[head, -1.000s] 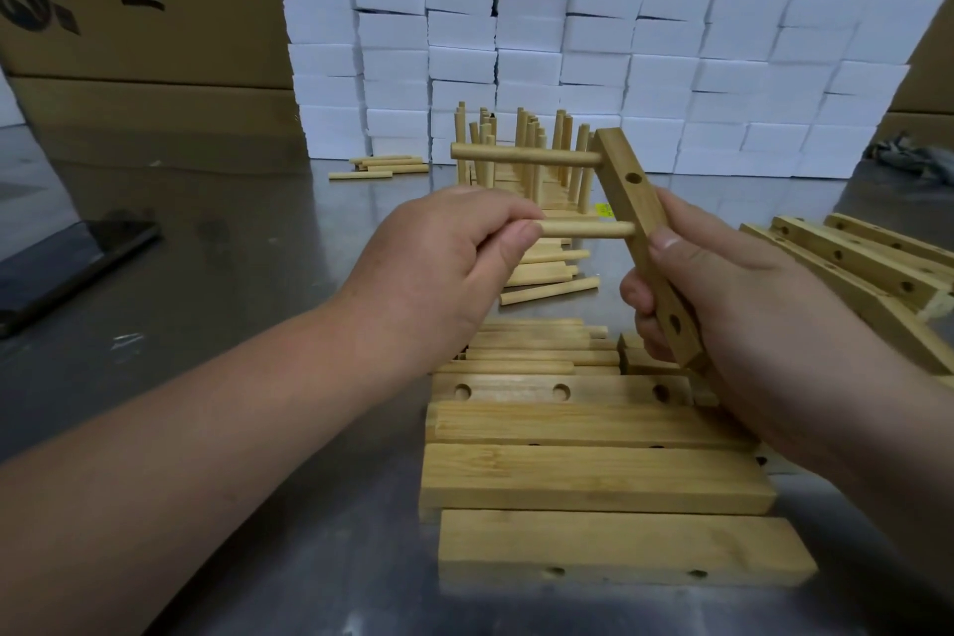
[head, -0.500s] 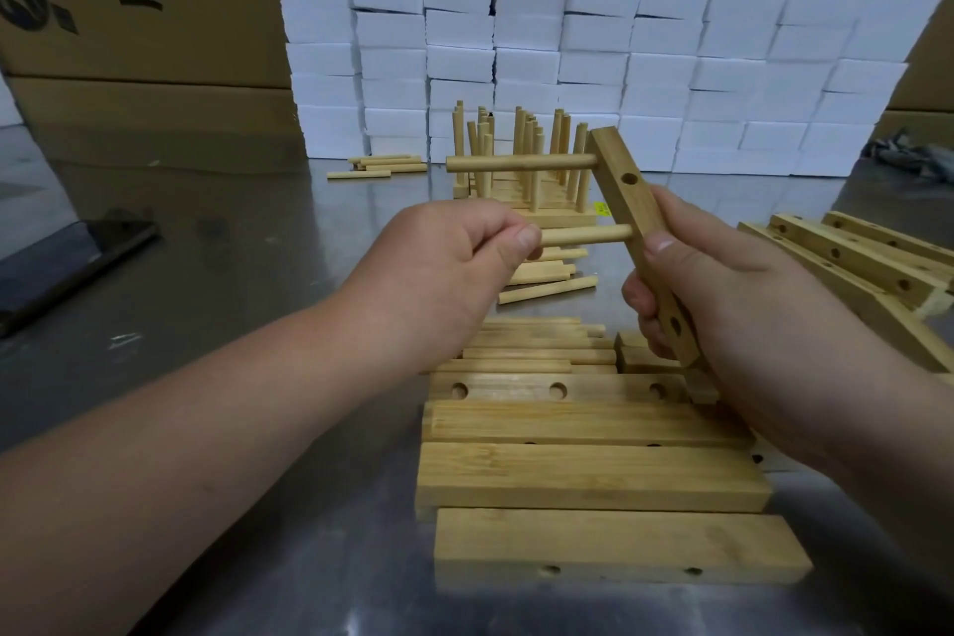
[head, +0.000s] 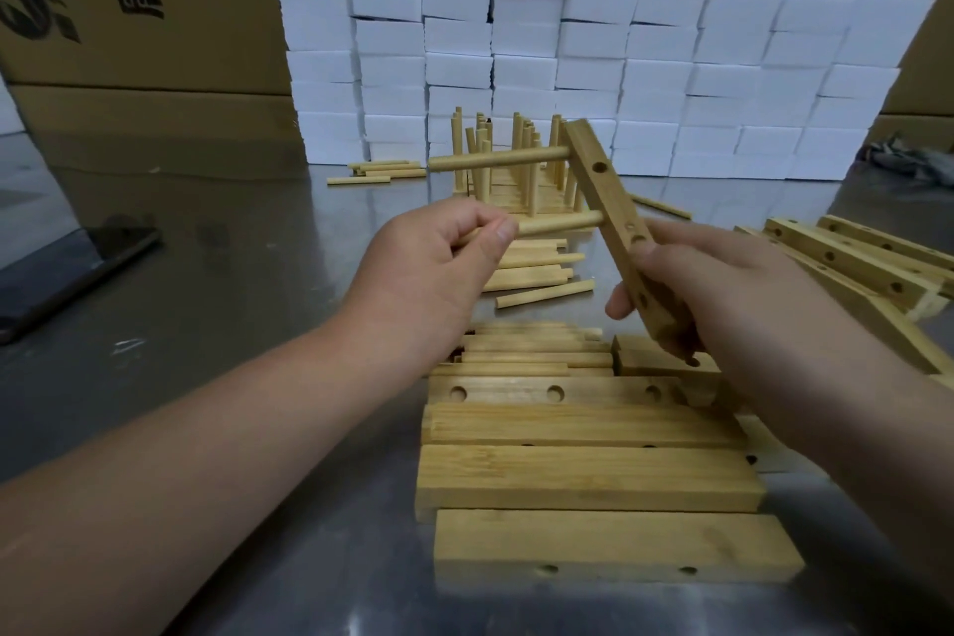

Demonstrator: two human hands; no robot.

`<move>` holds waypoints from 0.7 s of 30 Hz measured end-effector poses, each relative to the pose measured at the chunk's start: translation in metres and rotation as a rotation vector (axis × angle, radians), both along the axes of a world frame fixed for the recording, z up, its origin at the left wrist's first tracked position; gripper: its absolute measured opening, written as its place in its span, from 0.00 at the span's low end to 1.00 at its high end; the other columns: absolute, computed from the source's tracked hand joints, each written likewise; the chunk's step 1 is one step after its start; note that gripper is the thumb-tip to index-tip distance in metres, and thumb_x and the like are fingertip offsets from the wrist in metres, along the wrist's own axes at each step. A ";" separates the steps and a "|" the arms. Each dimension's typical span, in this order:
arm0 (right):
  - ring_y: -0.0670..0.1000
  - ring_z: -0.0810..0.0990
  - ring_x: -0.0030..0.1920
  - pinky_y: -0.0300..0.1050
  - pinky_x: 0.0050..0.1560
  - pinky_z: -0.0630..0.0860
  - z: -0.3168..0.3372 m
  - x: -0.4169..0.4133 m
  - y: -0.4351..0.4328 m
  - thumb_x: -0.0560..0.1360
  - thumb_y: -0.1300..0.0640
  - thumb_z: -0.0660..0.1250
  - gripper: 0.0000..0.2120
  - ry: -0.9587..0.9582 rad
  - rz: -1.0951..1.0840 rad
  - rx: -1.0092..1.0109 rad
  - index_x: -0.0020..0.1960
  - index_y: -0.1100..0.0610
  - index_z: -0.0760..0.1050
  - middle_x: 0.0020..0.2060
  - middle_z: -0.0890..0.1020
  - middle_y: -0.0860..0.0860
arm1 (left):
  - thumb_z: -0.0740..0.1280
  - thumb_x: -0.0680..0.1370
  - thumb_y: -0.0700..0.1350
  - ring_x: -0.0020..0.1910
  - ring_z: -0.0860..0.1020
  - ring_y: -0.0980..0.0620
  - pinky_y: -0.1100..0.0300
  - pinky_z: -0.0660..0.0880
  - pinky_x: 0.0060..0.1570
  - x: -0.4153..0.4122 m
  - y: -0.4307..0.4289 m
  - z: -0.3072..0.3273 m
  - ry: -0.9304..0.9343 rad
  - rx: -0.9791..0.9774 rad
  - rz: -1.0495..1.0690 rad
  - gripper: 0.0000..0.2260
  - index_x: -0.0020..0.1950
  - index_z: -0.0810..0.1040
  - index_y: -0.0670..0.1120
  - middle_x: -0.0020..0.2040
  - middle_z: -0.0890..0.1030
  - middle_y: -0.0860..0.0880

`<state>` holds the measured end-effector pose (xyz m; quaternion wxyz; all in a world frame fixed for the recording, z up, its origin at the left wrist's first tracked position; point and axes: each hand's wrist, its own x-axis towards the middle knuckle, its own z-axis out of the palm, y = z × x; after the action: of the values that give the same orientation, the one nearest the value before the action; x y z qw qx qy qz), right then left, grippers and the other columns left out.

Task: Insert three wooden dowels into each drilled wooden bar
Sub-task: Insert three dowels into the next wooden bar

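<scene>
So the right hand [head: 722, 305] has its fingers wrapped round the lower end of a tilted bar [head: 604, 201], held up over the desk [head: 232, 325]. 1 dowel [head: 495, 159] sticks out of its top hole. The left hand [head: 428, 269] pinches a 2nd dowel [head: 557, 225], its tip at the middle hole. Spare bars [head: 583, 475] lie flat underneath.

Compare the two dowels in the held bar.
The upper dowel stands free; the lower dowel is pinched by the left hand. The upper dowel sits near the top end of the bar, the lower dowel midway. Both are pale round sticks jutting from the bar in the right hand.
</scene>
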<state>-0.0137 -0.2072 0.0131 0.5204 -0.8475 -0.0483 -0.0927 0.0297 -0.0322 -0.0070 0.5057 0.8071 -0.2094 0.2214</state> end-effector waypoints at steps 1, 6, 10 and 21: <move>0.45 0.71 0.31 0.47 0.37 0.69 0.000 0.000 0.000 0.74 0.47 0.59 0.14 0.022 0.008 -0.033 0.41 0.53 0.79 0.34 0.81 0.52 | 0.62 0.78 0.46 0.25 0.70 0.67 0.77 0.62 0.24 0.003 0.002 -0.001 -0.005 -0.012 0.017 0.10 0.38 0.75 0.57 0.24 0.72 0.64; 0.44 0.67 0.23 0.35 0.25 0.66 -0.002 0.003 -0.002 0.77 0.50 0.58 0.18 0.044 0.006 -0.026 0.37 0.59 0.78 0.21 0.71 0.47 | 0.59 0.78 0.49 0.28 0.71 0.66 0.77 0.66 0.27 0.009 0.006 -0.005 0.009 -0.075 0.024 0.08 0.43 0.75 0.61 0.28 0.74 0.63; 0.47 0.69 0.26 0.42 0.31 0.66 -0.002 0.012 -0.007 0.79 0.56 0.59 0.14 0.096 -0.123 0.313 0.39 0.60 0.77 0.26 0.77 0.51 | 0.60 0.79 0.49 0.36 0.74 0.67 0.71 0.69 0.34 0.022 0.016 -0.005 0.096 -0.028 0.161 0.09 0.43 0.75 0.62 0.36 0.77 0.62; 0.48 0.70 0.29 0.37 0.32 0.69 0.005 0.016 0.001 0.79 0.67 0.51 0.10 0.232 -0.103 0.702 0.41 0.60 0.66 0.36 0.77 0.56 | 0.56 0.80 0.48 0.56 0.71 0.60 0.71 0.64 0.48 0.030 0.017 -0.018 0.354 0.441 -0.043 0.12 0.54 0.78 0.59 0.55 0.74 0.60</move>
<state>0.0027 -0.2065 0.0177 0.7761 -0.6235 0.0886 -0.0331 0.0601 -0.0153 -0.0251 0.3514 0.9190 -0.1780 0.0152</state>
